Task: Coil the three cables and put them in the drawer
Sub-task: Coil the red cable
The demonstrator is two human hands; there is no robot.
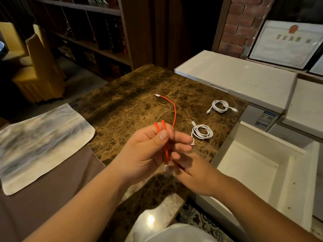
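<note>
The left hand [148, 151] grips the folded red cable [166, 135] above the bench [132, 105], the right hand [195, 173] pinching its lower end.

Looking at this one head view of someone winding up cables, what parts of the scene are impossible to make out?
- Red cable: its lower folds and near plug sit behind the left hand and right hand, blurred.
- Right hand's fingertips: motion-blurred, so the exact hold is unclear.
- Drawer: its right part runs off the frame edge.
- Framed certificate: small print unreadable.
- White coils and: plug types too small.

Bare forearms, white garment below
</note>
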